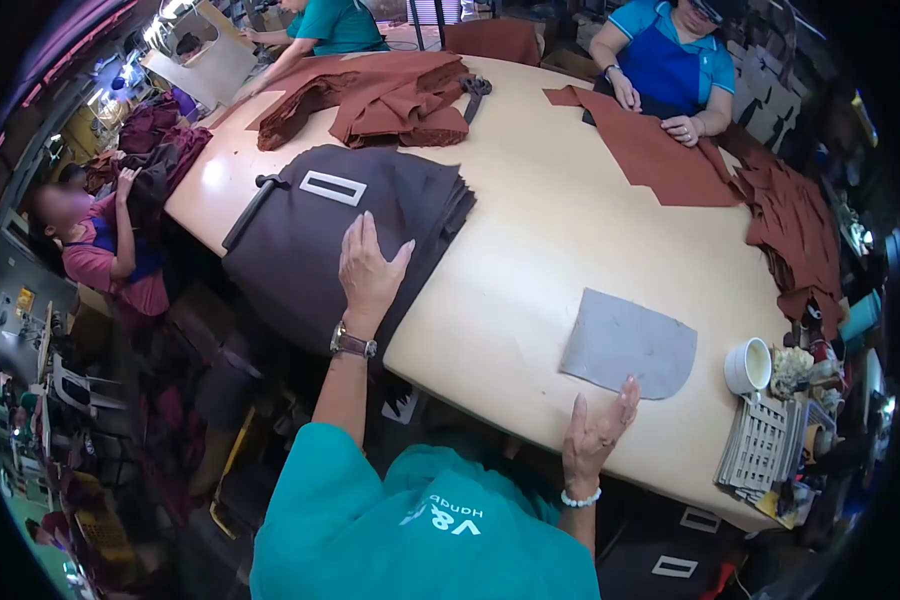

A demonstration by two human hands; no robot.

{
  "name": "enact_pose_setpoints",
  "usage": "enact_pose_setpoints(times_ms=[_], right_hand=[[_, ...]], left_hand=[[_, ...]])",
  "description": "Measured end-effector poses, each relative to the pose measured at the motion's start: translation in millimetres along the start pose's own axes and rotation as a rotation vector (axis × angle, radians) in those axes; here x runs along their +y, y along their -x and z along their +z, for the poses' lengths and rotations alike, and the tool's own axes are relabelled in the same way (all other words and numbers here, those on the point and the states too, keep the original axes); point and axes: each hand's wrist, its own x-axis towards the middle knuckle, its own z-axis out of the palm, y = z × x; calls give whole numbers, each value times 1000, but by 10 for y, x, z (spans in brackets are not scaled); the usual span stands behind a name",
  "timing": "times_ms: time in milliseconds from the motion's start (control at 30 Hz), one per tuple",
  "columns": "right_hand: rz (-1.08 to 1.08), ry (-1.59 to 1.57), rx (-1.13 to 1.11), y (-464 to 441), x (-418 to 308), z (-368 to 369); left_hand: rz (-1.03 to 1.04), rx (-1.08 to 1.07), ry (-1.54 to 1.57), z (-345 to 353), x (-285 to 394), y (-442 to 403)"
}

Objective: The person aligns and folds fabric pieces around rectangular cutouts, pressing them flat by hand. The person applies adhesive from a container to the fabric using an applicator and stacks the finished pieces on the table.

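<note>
My left hand [370, 275], with a watch on its wrist, is open and flat, fingers stretched out over a stack of dark brown fabric [310, 260]. Just beyond its fingertips a white rectangular frame with a slot [315, 185] lies on that stack. A dark long-handled tool [253, 214] rests on the fabric's left side. At the table's near edge my right hand [598, 432], wearing a beaded bracelet, is open with nothing in it. Its fingertips are close to the lower edge of a grey panel with one rounded end [630, 343]; whether they touch cannot be told.
Rust-brown fabric [410, 95] and dark scissors [475, 90] lie at the table's far side. Opposite, a person in blue [660, 70] handles a rust piece [650, 150]. A white cup [748, 366] and a grey basket [755, 445] stand at right. Another person [110, 240] is at left.
</note>
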Motion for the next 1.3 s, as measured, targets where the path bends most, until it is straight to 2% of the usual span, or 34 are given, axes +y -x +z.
enact_pose_setpoints(times_ms=[67, 267, 433, 533, 633, 733, 833, 933, 1033, 1133, 1300], right_hand=[[0, 54, -6, -21, -66, -10], [24, 80, -10, -37, -105, 4], [28, 74, -28, -40, -69, 31], [41, 85, -41, -57, -111, 18], [62, 90, -34, -55, -122, 23], [63, 81, -24, -47, -105, 32], [58, 73, -29, -33, -55, 41], [85, 97, -30, -40, -116, 24], [70, 107, -17, -46, -120, 30], [57, 111, -13, -42, -105, 31], [59, 98, -8, -51, -127, 22]], left_hand=[[-27, -48, -39, 236, -225, -36], [-211, -147, 222, 280, -362, -170], [0, -56, 16, 398, -307, -152], [-45, -106, 100, 583, -514, -187], [-86, -181, 335, 578, -666, -242], [-139, -194, 344, 471, -534, -272], [-63, -125, 95, 388, -329, -281], [-18, -127, 52, 627, -418, -228], [-52, -300, 101, 686, -580, -309], [-64, -145, 296, 671, -617, -340], [-183, -111, 466, 622, -554, -435]])
